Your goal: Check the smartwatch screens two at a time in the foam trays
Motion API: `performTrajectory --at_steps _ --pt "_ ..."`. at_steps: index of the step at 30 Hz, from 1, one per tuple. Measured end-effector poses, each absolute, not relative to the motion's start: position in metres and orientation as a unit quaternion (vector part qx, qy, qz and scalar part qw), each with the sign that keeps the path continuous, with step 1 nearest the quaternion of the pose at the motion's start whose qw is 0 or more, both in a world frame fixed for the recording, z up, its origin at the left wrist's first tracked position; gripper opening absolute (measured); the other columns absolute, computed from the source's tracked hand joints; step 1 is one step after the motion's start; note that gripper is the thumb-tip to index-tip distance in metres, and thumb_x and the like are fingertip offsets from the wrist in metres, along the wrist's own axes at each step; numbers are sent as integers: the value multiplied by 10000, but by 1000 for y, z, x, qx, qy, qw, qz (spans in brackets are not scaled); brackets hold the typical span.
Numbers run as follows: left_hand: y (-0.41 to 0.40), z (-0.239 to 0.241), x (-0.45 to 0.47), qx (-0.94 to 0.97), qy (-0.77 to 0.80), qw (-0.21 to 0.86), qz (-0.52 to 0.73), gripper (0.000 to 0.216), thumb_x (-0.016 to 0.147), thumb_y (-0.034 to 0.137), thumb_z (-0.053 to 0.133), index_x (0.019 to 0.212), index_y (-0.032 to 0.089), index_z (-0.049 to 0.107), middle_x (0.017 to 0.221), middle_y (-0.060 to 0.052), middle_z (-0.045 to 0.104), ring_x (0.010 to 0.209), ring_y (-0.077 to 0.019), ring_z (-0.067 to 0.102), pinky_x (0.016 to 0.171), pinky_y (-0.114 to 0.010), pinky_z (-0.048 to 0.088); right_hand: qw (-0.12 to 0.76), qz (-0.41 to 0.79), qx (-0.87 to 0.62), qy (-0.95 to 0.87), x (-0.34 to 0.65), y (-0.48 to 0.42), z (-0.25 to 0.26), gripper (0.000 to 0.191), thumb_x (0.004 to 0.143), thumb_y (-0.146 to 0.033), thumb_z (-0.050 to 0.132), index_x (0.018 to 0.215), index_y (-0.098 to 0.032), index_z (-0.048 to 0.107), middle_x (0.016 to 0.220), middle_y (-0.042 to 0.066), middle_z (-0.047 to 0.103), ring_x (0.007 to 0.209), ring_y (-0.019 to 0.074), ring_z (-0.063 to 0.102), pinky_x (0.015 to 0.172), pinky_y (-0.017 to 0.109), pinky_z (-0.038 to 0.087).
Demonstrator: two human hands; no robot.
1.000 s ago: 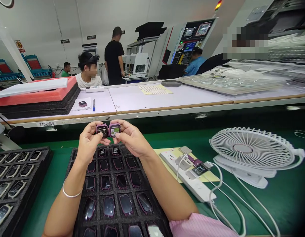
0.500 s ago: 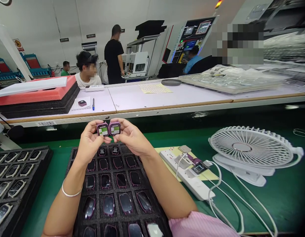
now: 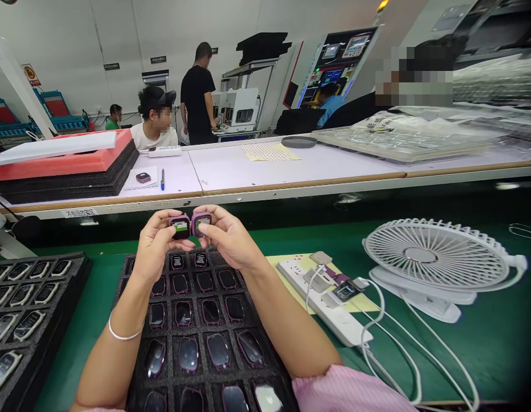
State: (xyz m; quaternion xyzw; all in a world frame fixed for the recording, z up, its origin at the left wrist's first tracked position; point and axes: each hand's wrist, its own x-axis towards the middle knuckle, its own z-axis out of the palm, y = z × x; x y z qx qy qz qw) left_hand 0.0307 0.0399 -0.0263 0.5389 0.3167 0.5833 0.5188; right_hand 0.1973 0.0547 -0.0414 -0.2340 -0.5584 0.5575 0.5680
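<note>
My left hand (image 3: 156, 246) grips a small purple smartwatch body (image 3: 180, 226) with a lit green screen. Right beside it my right hand (image 3: 226, 237) pinches a second purple watch body (image 3: 201, 221), the thumb partly over its screen. Both watches are held side by side just above the far end of a black foam tray (image 3: 128, 286) whose pockets hold several more purple watch bodies with dark screens. A silver bangle circles my left wrist.
A second black foam tray (image 3: 27, 303) of watches lies at the left. To the right sit a white power strip (image 3: 329, 309) with chargers and a watch, and a white fan (image 3: 437, 263) lying flat. Several people work beyond the pale table (image 3: 312, 166).
The left watch's screen went from dark text to lit green. My right thumb has slid over the right watch's screen. Both hands stay in place.
</note>
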Motion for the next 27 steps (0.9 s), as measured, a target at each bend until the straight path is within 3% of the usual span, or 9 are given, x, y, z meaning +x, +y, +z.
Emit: performTrajectory --at_steps 16,27 --pt "42 -29 30 546 324 504 586 259 769 247 624 1020 189 595 893 0 672 539 -133 699 547 -290 623 569 539 -230 -577 197 53 -40 319 748 -221 731 1046 -212 618 943 6 611 591 80 520 549 251 497" --pt "40 -27 31 557 318 494 587 288 744 236 669 1017 183 591 872 8 659 538 -131 702 543 -272 624 555 558 -208 -581 200 55 -42 289 809 -250 704 1083 -211 620 971 12 624 587 81 575 572 267 528"
